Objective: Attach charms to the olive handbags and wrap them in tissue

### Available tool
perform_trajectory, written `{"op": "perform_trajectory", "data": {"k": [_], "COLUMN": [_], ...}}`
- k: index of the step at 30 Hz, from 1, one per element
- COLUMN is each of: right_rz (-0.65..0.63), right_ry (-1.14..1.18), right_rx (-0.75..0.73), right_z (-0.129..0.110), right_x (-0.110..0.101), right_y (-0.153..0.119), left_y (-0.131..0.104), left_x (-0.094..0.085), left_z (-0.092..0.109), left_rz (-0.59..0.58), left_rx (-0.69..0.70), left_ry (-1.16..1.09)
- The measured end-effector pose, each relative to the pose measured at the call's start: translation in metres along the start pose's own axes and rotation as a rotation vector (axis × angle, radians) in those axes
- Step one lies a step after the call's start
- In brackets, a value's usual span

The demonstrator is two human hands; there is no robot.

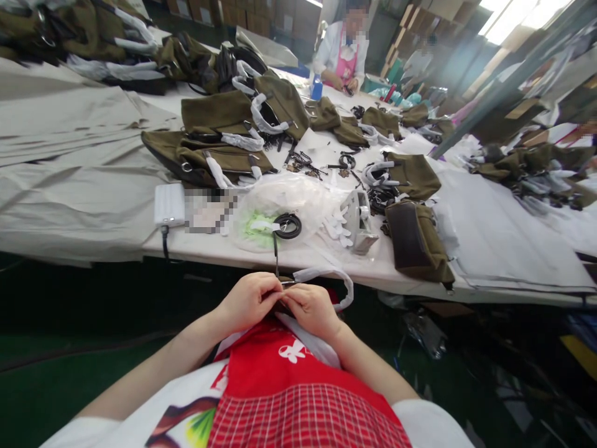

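Close together above my lap, my left hand (252, 300) and my right hand (311, 307) are closed, with fingertips pinched almost against each other. Between them is a mostly hidden olive-brown bag, showing a short length of metal zipper (289, 282). A handle wrapped in white (347, 283) arches out from it on the right. The exact part pinched is covered by my fingers. A thin dark strap (276, 256) runs from the hands up to a coiled black strap (288, 226) on the table, beside a clear plastic bag (245, 227) with light green pieces.
Olive bags (219, 155) with wrapped handles crowd the table (209, 247). Near its front edge are a white power block (169, 205), a metal tape dispenser (361, 224) and an upright olive bag (415, 239). A co-worker (342, 59) in a pink apron works across the table.
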State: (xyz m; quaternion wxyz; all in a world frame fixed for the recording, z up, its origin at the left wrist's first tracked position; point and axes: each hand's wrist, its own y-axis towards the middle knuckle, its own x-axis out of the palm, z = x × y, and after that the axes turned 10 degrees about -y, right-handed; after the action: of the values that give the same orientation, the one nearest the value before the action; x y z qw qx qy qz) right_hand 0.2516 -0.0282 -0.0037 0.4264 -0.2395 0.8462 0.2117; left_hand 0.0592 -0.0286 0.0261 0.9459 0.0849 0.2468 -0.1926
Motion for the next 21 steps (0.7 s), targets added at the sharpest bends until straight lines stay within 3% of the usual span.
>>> {"op": "perform_trajectory", "data": {"k": [6, 9, 11, 14, 18, 21], "right_rz": [-0.042, -0.02, -0.042, -0.255, -0.566, -0.596], "right_ry": [-0.1, -0.141, -0.244, -0.388, -0.39, -0.313], "right_rx": [-0.022, 0.066, 0.197, 0.329, 0.344, 0.372], "right_z": [-0.001, -0.006, -0.011, -0.012, 0.002, 0.021], "right_x": [0.001, -0.003, -0.006, -0.011, -0.005, 0.006], "right_y": [0.002, 0.002, 0.0, -0.007, -0.016, -0.02], "left_y": [-0.005, 0.005, 0.022, 0.063, 0.124, 0.156], "left_x": [0.005, -0.003, -0.014, -0.03, -0.032, -0.027], "left_z": [-0.008, -0.019, -0.027, -0.037, -0.045, -0.05], "left_rz": [-0.039, 0.034, 0.189, 0.373, 0.269, 0.204], "left_rx": [0.018, 0.002, -0.041, -0.152, -0.44, -0.582], "left_ry": [-0.016, 0.004, 0.072, 0.257, 0.531, 0.578]}}
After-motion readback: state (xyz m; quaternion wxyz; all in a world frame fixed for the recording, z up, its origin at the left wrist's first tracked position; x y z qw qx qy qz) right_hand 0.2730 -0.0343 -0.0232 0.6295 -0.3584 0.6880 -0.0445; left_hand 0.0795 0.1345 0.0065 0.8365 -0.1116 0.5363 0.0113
